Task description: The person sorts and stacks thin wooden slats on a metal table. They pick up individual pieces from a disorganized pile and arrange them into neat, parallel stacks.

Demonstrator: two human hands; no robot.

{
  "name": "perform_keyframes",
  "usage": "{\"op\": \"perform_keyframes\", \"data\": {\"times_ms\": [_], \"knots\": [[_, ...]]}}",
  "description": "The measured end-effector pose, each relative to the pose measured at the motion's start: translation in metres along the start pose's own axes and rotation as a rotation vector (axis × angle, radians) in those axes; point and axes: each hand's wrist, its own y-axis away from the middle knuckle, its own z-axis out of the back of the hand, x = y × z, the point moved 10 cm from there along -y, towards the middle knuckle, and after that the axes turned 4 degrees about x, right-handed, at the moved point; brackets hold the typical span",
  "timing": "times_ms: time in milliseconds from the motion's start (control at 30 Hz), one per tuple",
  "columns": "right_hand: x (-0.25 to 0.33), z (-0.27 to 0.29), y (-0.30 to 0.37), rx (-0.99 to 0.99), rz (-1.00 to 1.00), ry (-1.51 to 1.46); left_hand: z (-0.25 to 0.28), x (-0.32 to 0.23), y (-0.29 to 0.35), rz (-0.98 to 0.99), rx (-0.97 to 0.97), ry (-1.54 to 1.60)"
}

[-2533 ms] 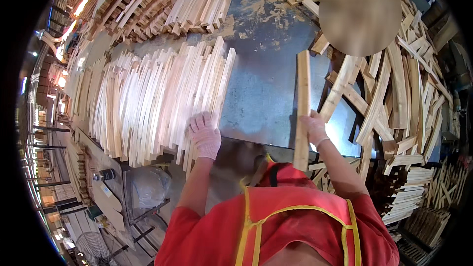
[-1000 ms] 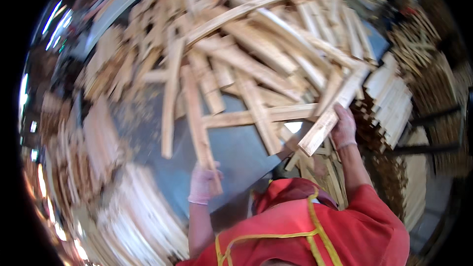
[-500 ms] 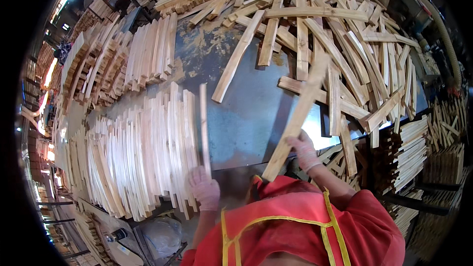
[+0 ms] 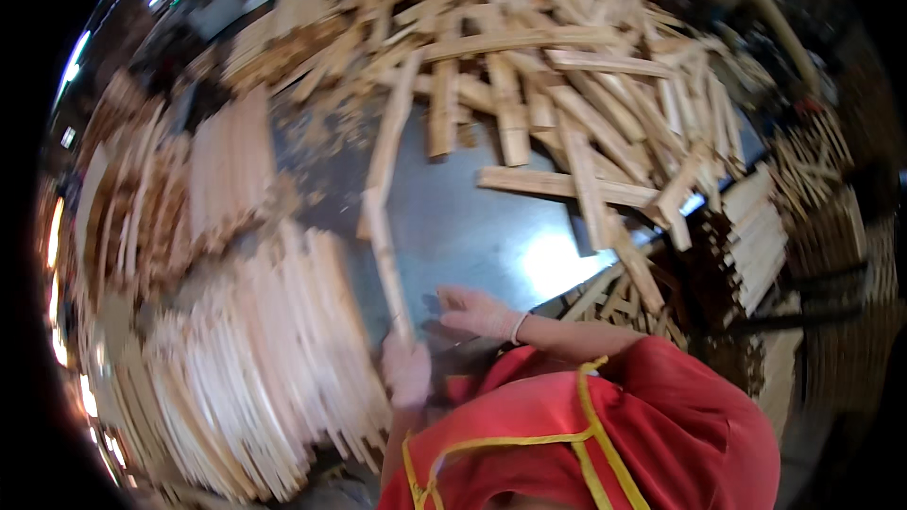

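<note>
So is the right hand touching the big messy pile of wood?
Apart. The head view shows a stretch of shiny table between the right hand and the messy pile of wood.

The left hand (image 4: 406, 373) is at the near side, its fingers curled closed, though blur hides their detail. The right forearm (image 4: 586, 338) comes from the right and lies almost level across the front of the body. The right hand (image 4: 479, 312) points left, fingers loosely stretched, near the left hand and slightly farther.
</note>
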Motion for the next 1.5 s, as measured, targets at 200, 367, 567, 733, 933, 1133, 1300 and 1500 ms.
{"op": "perform_keyframes", "data": {"times_ms": [200, 367, 567, 733, 933, 1133, 1300, 1500], "knots": [[-0.032, 0.333, 0.110, -1.064, 0.119, 0.388, 0.028, 0.060, 0.004, -0.121, -0.372, -0.584], [-0.101, 0.524, 0.298, -1.588, -0.174, 0.379, 0.045, 0.036, -0.030, -0.006, -0.366, -0.718], [-0.239, 0.623, 0.326, -1.373, -0.300, -0.275, 0.065, -0.091, -0.166, -0.083, -0.393, -0.485], [-0.218, 0.615, 0.276, -0.850, -0.075, -0.699, 0.053, -0.099, -0.242, 0.079, -0.193, -0.467], [-0.149, 0.494, 0.233, -0.734, 0.092, -0.762, 0.000, -0.085, -0.159, -0.137, 0.074, 0.460], [-0.117, 0.355, 0.132, -0.498, 0.172, -0.486, 0.087, 0.049, -0.061, 0.062, -0.384, 0.244], [-0.057, 0.207, 0.059, -0.286, 0.146, -0.751, 0.173, 0.184, 0.025, 0.256, -0.496, -0.218], [-0.079, 0.040, 0.029, -0.167, -0.144, -0.753, 0.203, 0.360, 0.105, 0.536, -0.640, -0.610]]}}
